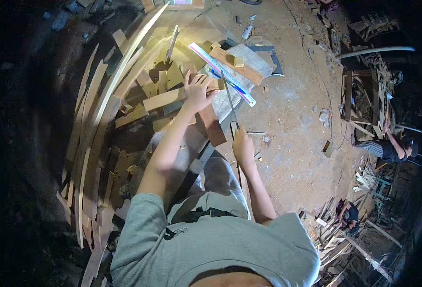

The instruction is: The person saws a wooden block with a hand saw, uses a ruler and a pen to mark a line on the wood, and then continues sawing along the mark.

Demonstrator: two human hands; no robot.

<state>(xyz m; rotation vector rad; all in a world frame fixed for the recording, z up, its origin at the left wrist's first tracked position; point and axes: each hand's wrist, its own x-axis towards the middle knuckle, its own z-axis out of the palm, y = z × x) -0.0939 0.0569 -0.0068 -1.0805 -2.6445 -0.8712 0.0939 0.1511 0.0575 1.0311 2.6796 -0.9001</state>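
Note:
Near the middle of the head view, my left hand [198, 91] is wrapped over a light wooden strip [163, 100], pressing it on the work surface. My right hand [243, 146] is closed round the handle of a thin long tool [232, 102], whose narrow blade reaches up beside the strip's right end. Whether it touches the wood I cannot tell. A white ruler [223, 72] lies slanted just beyond, with a blue pen [234, 85] along it. Behind the ruler, a small wood block [238, 62] rests on a brown board [249, 73]. A reddish-brown piece [212, 125] lies below my left hand.
Long wooden strips [90, 158] are piled at the left. A cable [322, 81] runs over the dirt floor [292, 124]. Two people are at the right, one by a wooden frame [361, 95], another low down near scattered wood [335, 239].

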